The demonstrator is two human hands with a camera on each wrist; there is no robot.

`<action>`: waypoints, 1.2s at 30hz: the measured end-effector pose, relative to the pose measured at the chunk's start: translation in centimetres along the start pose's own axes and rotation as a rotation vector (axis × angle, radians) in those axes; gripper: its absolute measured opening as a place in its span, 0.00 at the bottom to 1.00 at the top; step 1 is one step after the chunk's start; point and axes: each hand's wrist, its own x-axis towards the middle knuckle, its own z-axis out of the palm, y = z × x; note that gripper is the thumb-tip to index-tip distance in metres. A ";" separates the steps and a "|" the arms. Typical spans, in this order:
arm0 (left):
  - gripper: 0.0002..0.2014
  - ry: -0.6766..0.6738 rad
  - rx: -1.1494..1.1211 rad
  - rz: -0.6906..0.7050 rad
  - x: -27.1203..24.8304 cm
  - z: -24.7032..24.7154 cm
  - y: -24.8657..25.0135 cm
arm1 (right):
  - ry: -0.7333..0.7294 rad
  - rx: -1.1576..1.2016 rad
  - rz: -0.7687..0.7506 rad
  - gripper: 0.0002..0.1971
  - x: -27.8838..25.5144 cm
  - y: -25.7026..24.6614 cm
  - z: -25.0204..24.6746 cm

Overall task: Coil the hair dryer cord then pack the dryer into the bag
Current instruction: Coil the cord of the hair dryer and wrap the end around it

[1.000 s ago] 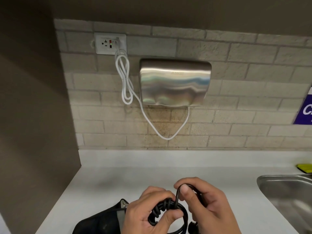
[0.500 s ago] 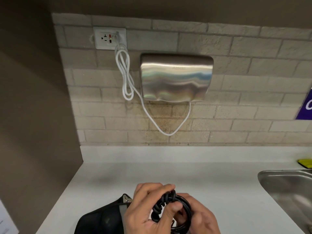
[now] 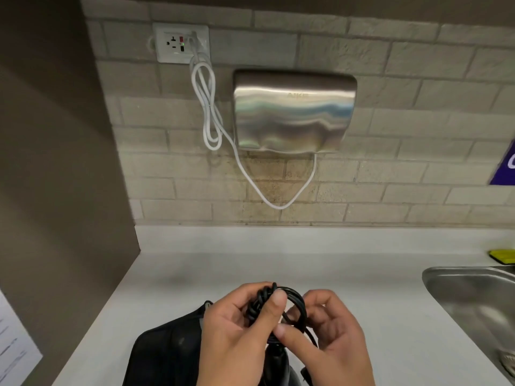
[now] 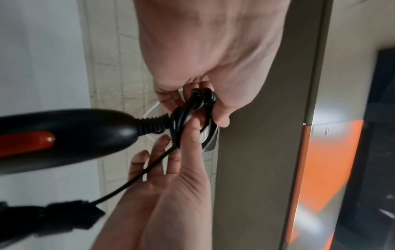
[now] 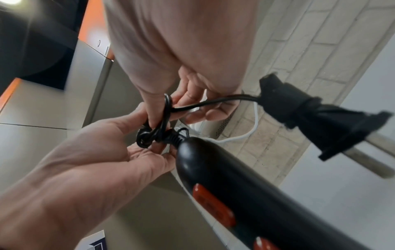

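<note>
At six o'clock on the pale white table [image 3: 348, 263], just in front of us, we hold the bundle of thin black hair dryer cord [image 3: 289, 305] between both hands. Our left hand [image 3: 237, 332] has thumb and fingers curled round the gathered loops and pinches them together. Our right hand [image 3: 328, 335], at three o'clock from the bundle and touching it, presses its thumb onto the lower side of the coil, with its other fingers loosely curved behind; we judge it to be gripping the cord too.

The glossy black hair dryer with orange buttons [image 5: 245, 194] hangs below the coil, its ribbed strain relief right against the loops, its long axis running from the bundle down towards us. One free strand leads from the coil across our right palm to the black plug [image 4: 70, 214], which dangles loose. By our judgement that short tail is what remains to wind or tuck in, and our right hand is the nearer one to do it.

The soft black bag [image 3: 167, 355] lies on the table at seven o'clock, directly under our left wrist, so packing calls for little travel. A steel sink [image 3: 473, 296] sits at three o'clock, well apart; nothing lies between the dryer and the bag.
</note>
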 end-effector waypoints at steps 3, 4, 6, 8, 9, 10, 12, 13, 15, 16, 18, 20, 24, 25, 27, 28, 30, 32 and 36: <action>0.09 -0.002 -0.078 -0.069 0.2 0.0 0.1 | 0.112 -0.116 -0.084 0.24 -0.7 0.1 0.7; 0.10 0.004 -0.095 -0.088 0.2 -0.1 0.1 | 0.169 -0.190 -0.164 0.24 -0.9 0.1 1.1; 0.13 0.002 -0.115 -0.115 0.4 -0.2 -0.1 | 0.261 -0.348 -0.400 0.18 -1.0 0.0 1.8; 0.16 0.015 -0.140 -0.157 0.3 -0.3 0.0 | 0.289 -0.526 -0.585 0.06 -0.9 -0.1 1.9; 0.16 0.026 -0.145 -0.175 0.3 -0.3 0.0 | 0.293 -0.621 -0.610 0.03 -0.8 0.0 1.8; 0.16 0.032 -0.144 -0.183 0.2 -0.3 0.0 | 0.305 -0.706 -0.614 0.04 -0.7 0.1 1.7; 0.16 0.034 -0.130 -0.168 0.1 -0.1 0.1 | 0.332 -0.781 -0.589 0.08 -0.8 0.2 1.6; 0.16 0.045 -0.125 -0.157 0.1 0.2 0.1 | 0.344 -0.776 -0.576 0.08 -0.9 0.1 1.7; 0.15 0.087 -0.113 -0.111 0.0 0.5 -0.1 | 0.342 -0.690 -0.527 0.05 -1.1 -0.3 1.9; 0.13 0.110 -0.097 -0.076 0.0 0.7 -0.2 | 0.337 -0.616 -0.475 0.05 -1.3 -0.5 2.1; 0.10 0.147 -0.047 -0.008 0.0 1.0 -0.6 | 0.321 -0.453 -0.355 0.08 -1.7 -0.8 2.3; 0.09 0.170 0.001 0.023 0.1 1.1 -1.0 | 0.276 -0.325 -0.233 0.14 -1.9 -1.0 2.4; 0.12 0.189 0.088 0.096 0.4 1.3 -1.8 | 0.125 -0.235 -0.016 0.27 -1.9 -2.8 1.0; 0.14 0.182 0.135 0.136 0.4 1.3 -2.1 | 0.060 -0.206 0.064 0.23 -1.8 -3.8 0.5; 0.15 0.173 0.229 0.199 0.4 1.3 -2.5 | -0.079 -0.160 0.183 0.15 -1.5 -5.5 -0.5; 0.15 0.171 0.271 0.223 0.4 1.2 -2.6 | -0.135 -0.172 0.207 0.15 -1.3 -6.0 -1.1; 0.15 0.175 0.346 0.261 0.3 1.1 -2.8 | -0.215 -0.173 0.237 0.16 -1.1 -6.7 -1.9; 0.16 0.195 0.407 0.288 0.3 0.9 -2.9 | -0.274 -0.069 0.267 0.11 -0.9 -6.6 -2.5; 0.16 0.209 0.488 0.318 0.5 1.0 -3.1 | -0.303 -0.067 0.250 0.10 -1.1 -5.6 -3.0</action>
